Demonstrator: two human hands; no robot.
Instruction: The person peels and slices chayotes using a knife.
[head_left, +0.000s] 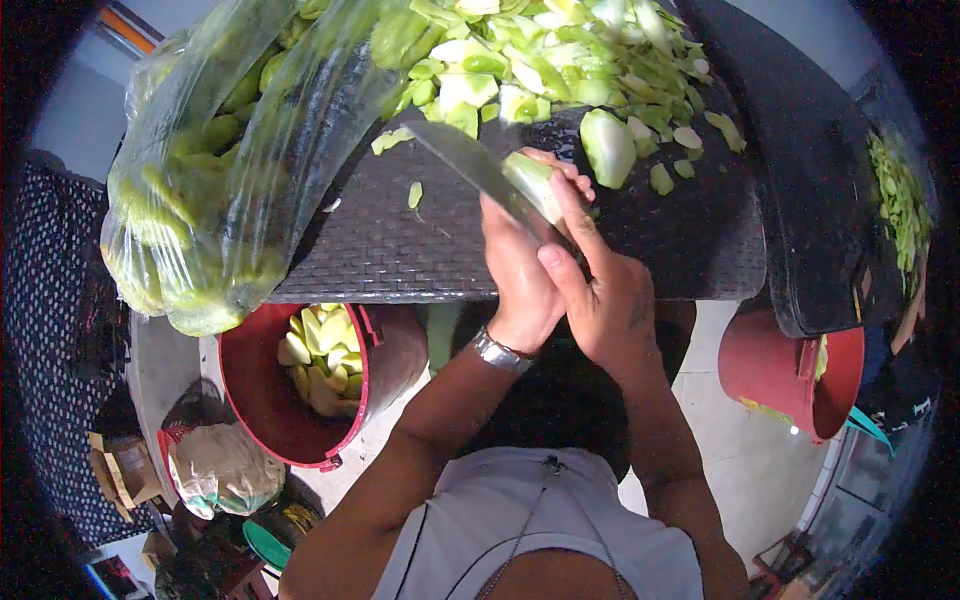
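Note:
My left hand, with a metal watch at its wrist, is closed around a pale green fruit that looks like a piece of unripe mango. My right hand grips a knife, whose handle is hidden in the fingers. The broad blade points up and left and lies against or just in front of the fruit; I cannot tell whether it touches. Just beyond my fingers, a whitish-green fruit piece rests on the dark woven tabletop. Pale green cut pieces are heaped at the far side.
A clear plastic bag full of green fruit hangs over the table's left edge. Below it stands a red bucket with pale slices. Another red bucket is at the right, near a black chair-like edge. A tied sack sits lower left.

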